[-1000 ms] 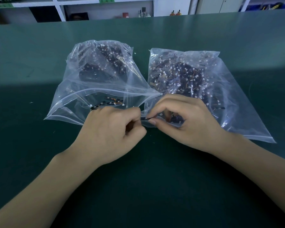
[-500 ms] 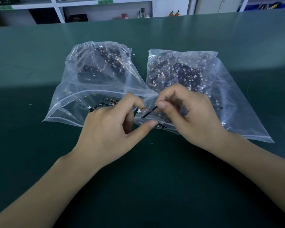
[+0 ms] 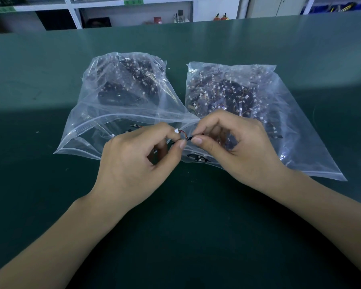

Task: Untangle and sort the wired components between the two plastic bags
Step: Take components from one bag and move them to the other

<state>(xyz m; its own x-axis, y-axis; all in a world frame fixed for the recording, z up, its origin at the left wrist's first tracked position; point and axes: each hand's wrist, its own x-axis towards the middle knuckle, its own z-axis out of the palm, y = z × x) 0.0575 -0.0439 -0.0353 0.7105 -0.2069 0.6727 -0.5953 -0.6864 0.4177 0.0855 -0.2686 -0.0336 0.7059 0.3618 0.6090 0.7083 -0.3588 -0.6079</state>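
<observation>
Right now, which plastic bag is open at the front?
The left bag: its zip mouth gapes toward the person, while the right bag lies flat.

Clear bags (image 3: 121,113), dark components (image 3: 227,94) with white connectors, green table (image 3: 196,226)

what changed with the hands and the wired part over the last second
Both hands lifted off the mat and drew slightly apart, exposing the wired component between them. The left hand now pinches its white connector end, the right hand its black strip. Both bags stayed put.
</observation>
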